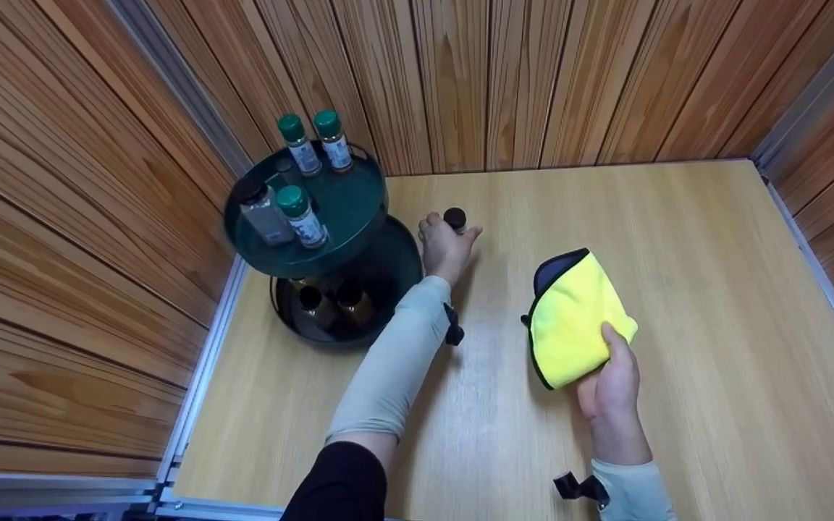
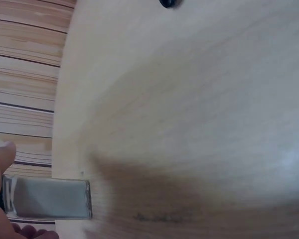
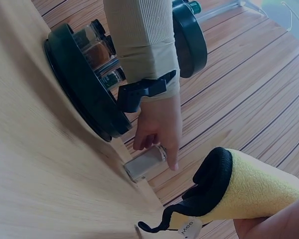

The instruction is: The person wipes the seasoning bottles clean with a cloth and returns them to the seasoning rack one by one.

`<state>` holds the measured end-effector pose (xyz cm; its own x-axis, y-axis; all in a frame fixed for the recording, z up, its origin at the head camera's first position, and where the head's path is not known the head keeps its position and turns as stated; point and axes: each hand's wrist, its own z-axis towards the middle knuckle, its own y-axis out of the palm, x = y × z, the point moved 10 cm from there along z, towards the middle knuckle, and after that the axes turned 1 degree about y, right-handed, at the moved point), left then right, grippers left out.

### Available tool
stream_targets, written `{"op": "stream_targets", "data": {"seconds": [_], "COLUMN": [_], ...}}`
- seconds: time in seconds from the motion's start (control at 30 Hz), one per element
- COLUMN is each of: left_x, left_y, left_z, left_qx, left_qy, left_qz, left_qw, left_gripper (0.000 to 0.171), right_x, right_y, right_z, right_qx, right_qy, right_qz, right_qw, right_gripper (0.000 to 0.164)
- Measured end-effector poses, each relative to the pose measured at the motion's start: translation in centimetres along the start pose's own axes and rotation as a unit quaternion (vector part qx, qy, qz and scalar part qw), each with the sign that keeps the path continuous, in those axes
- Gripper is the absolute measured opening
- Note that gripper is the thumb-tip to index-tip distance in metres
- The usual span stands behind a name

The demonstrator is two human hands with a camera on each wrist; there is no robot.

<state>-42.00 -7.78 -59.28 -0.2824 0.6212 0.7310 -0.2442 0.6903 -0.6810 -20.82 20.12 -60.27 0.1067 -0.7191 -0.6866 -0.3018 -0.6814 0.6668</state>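
Note:
My left hand (image 1: 448, 250) reaches forward, just right of the two-tier rack. It grips a clear jar (image 2: 51, 198) by its dark-capped end (image 1: 455, 219); grey-white contents fill the jar. In the right wrist view the jar's base is down at the tabletop, and the left hand (image 3: 159, 124) is above it. A folded yellow cloth (image 1: 576, 325) with black edging is pinched in my right hand (image 1: 614, 383), thumb on top, over the table's right half. The cloth's dark underside and a white tag (image 3: 190, 228) show in the right wrist view.
The dark green two-tier round rack (image 1: 348, 250) stands at the left. Its upper tier bears green-capped bottles (image 1: 307, 224) and a dark-capped jar (image 1: 270, 217); brown bottles (image 1: 354, 304) stand below. Wood-panelled walls (image 1: 525, 87) enclose the table (image 1: 714, 347).

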Motion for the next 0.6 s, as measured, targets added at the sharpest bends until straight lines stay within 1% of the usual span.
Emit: {"op": "stream_targets", "data": {"seconds": [0.1,0.23,0.43,0.5,0.6], "left_x": [-0.4,-0.9,-0.2,0.1,0.3], "left_y": [0.1,0.1,0.1,0.2,0.1], "left_z": [0.2,0.3,0.3,0.2,-0.1], "left_qx": [0.003,0.001,-0.016,-0.021,-0.03], "left_qy": [-0.004,-0.002,0.04,0.05,0.06], "left_qz": [0.01,0.006,-0.019,-0.026,-0.036], "left_qw": [0.9999,1.0,0.9989,0.9982,0.9971], "left_gripper": [0.074,0.059,0.037,0.034,0.034], "right_x": [0.0,0.1,-0.1,-0.2,-0.2], "right_y": [-0.2,-0.3,0.0,0.2,0.4], "right_z": [0.0,-0.1,0.0,0.1,0.2], "right_qx": [0.006,0.006,0.002,-0.003,-0.006], "right_qy": [0.002,0.006,-0.009,-0.011,-0.011], "right_qz": [0.008,0.002,-0.004,-0.002,-0.007], "right_qw": [1.0,1.0,1.0,1.0,1.0], "right_gripper": [0.042,0.043,0.039,0.04,0.042]}}
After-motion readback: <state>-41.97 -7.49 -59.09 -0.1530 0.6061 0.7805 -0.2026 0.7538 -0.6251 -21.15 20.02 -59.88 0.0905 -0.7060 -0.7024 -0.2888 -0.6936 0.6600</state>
